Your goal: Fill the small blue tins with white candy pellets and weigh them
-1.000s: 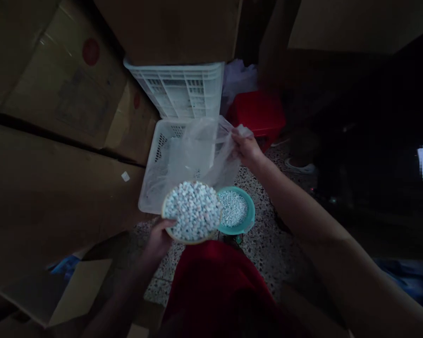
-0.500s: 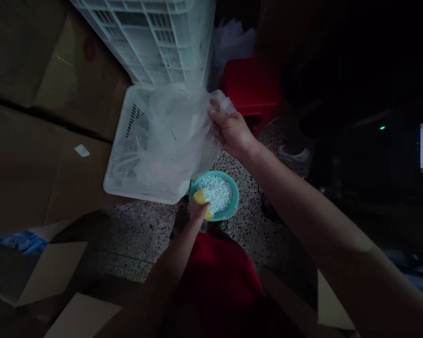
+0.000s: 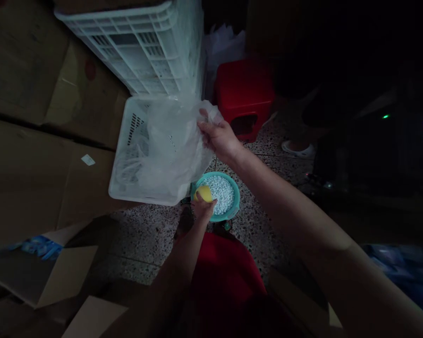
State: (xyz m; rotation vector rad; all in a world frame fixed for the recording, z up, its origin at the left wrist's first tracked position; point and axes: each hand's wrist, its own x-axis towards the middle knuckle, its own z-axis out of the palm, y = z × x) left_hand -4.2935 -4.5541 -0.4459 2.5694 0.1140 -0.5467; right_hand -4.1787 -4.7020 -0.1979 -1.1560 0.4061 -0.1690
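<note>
My left hand (image 3: 203,209) is closed round a small yellow cup (image 3: 203,193), which dips into the left side of a turquoise basin (image 3: 237,201). Small white pellets (image 3: 223,193) fill much of the basin. Further up, my right hand (image 3: 216,134) grips the edge of a clear plastic bag (image 3: 172,141), pinched between thumb and fingers. The bag hangs over a white plastic basket (image 3: 144,201), with a few specks on its film. More crumpled clear plastic (image 3: 127,162) lies in the basket's left part.
A tall white crate (image 3: 141,51) stands behind the basket, and a red stool (image 3: 245,89) to its right. Cardboard boxes (image 3: 28,173) line the left. An open carton (image 3: 68,267) holds blue packets (image 3: 42,246). Another person's foot in a white shoe (image 3: 298,148) is at right.
The yellow cup has turned and shifted slightly right over the pellets in my left hand. My right hand still holds the bag's edge. The view has shifted a little.
</note>
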